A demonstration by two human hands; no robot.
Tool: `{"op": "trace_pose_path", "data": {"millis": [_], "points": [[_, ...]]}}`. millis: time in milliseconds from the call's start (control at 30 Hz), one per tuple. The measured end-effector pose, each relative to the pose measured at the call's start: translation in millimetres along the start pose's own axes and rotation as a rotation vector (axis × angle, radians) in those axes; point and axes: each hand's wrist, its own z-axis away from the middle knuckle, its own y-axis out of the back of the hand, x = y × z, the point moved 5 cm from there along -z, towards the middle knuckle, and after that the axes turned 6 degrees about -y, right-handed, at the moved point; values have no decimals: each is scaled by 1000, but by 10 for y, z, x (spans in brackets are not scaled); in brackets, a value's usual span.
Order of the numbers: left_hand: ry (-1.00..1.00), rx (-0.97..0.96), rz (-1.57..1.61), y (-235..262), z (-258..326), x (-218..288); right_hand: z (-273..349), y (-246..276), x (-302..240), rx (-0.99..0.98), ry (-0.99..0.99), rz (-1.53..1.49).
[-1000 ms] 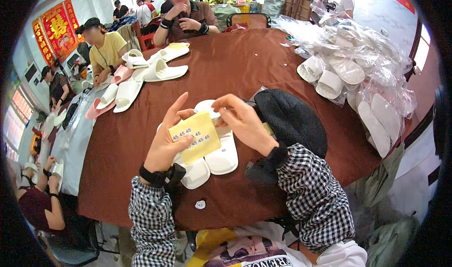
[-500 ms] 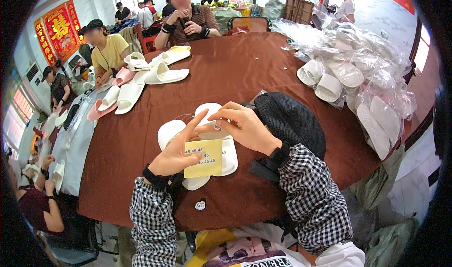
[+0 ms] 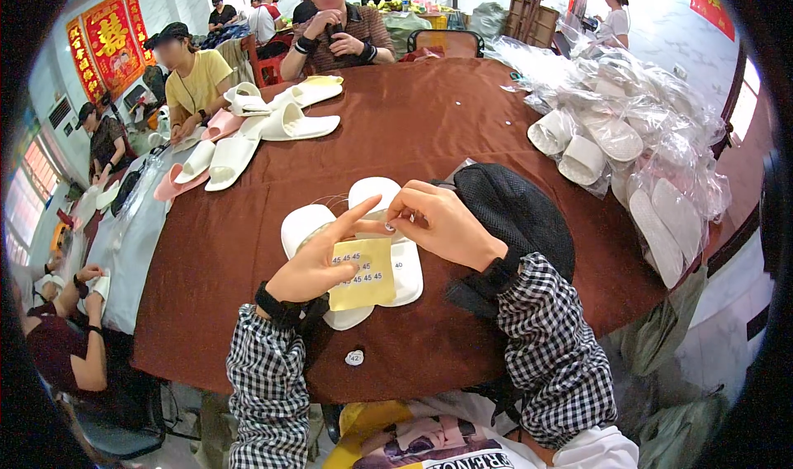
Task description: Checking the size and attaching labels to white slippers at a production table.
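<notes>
A pair of white slippers (image 3: 407,285) lies on the brown tablecloth beneath my hands, partly hidden by them. My left hand (image 3: 318,264) holds a yellow sheet of printed number labels (image 3: 372,290) under its thumb, with the index finger stretched out. Close to those fingers, my right hand (image 3: 442,225) is closed in a pinch at a small round label (image 3: 390,226). Whether the label sticks to a left finger or sits only in the pinch I cannot tell. Nearer me, a small round white label piece (image 3: 354,358) lies on the cloth.
A black mesh bag or cap (image 3: 519,221) rests right of the slippers. White and pink slippers (image 3: 233,159) lie at the far left. Bagged slippers (image 3: 599,130) are heaped at the far right. Several people sit around, one across the table (image 3: 343,35).
My hands stay close together over the slippers, with the right fingers still pinching near the left ones. The view has shifted slightly. At lower left, a co-worker's hands have moved with a white slipper.
</notes>
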Motion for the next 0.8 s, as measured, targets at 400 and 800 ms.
{"op": "trace_pose_path", "data": {"millis": [400, 800], "points": [[23, -51, -51, 10, 8, 6, 1, 13, -79, -84, 27, 5], [51, -5, 78, 31, 25, -22, 27, 9, -139, -57, 97, 85]]}}
